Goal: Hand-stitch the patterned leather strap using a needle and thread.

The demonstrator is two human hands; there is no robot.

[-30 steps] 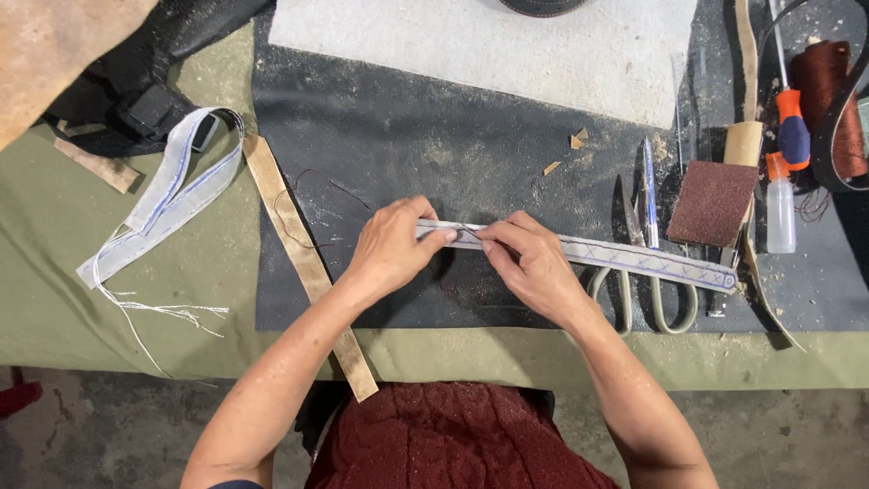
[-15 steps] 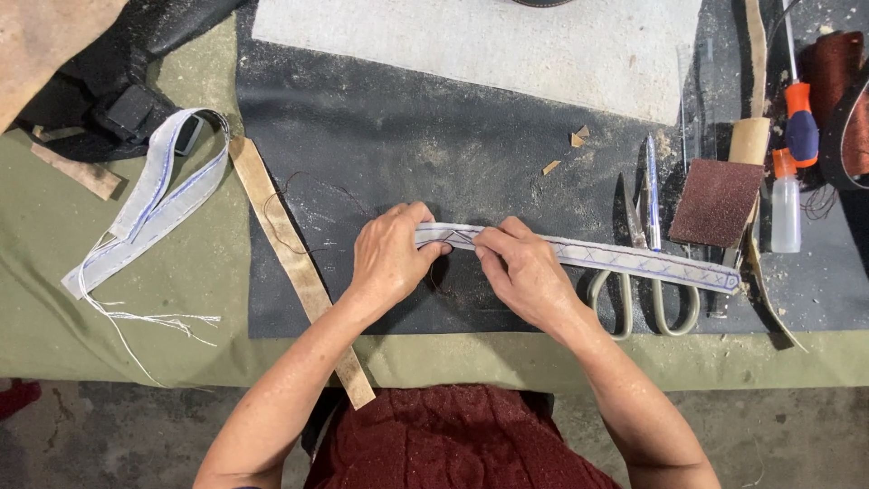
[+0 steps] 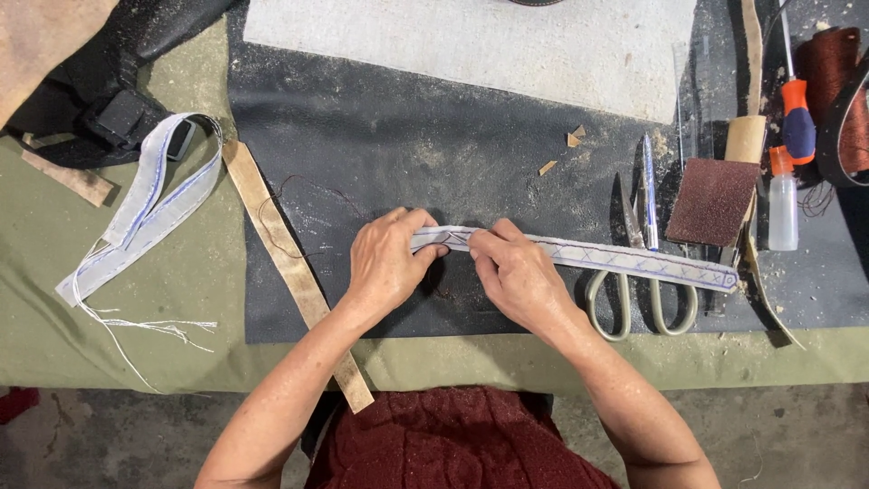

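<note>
A long pale strap (image 3: 625, 260) with blue cross-stitching lies across a dark leather mat (image 3: 453, 154). My left hand (image 3: 385, 263) pinches the strap's left end, fingers curled over it. My right hand (image 3: 516, 276) grips the same strap just to the right, thumb and fingers closed on it. The strap's right end runs over a pair of grey-handled scissors (image 3: 638, 290). A thin dark thread trails on the mat beside my left hand.
A tan leather strip (image 3: 290, 263) lies diagonally at the left. A second stitched white strap (image 3: 145, 213) with loose threads rests on green cloth. At the right are a sandpaper block (image 3: 713, 201), a small orange-capped bottle (image 3: 782, 201), a screwdriver (image 3: 797, 118), a blue pen (image 3: 648, 186) and a white sheet (image 3: 471, 41).
Both hands have stayed on the strap's left end, with the fingers shifting slightly along it. The view has drifted a little; nothing else on the table has moved.
</note>
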